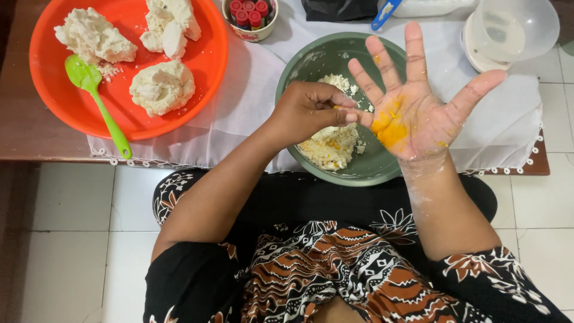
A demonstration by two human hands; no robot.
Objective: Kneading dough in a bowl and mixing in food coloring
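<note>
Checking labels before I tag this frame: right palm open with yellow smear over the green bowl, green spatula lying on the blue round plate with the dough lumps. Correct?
One error: the round plastic plate is orange, not blue, as the head view shows. The rest holds: the open right hand has a yellow smear over the green bowl, and the green plastic spatula lies beside the white dough lumps.

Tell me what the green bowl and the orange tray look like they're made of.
The green bowl looks like plastic or melamine: matte, even colour, soft sheen on its rim. The orange tray seems to be glossy plastic, bright and uniform, with light glinting off it. Neither can be settled by sight alone.
</note>
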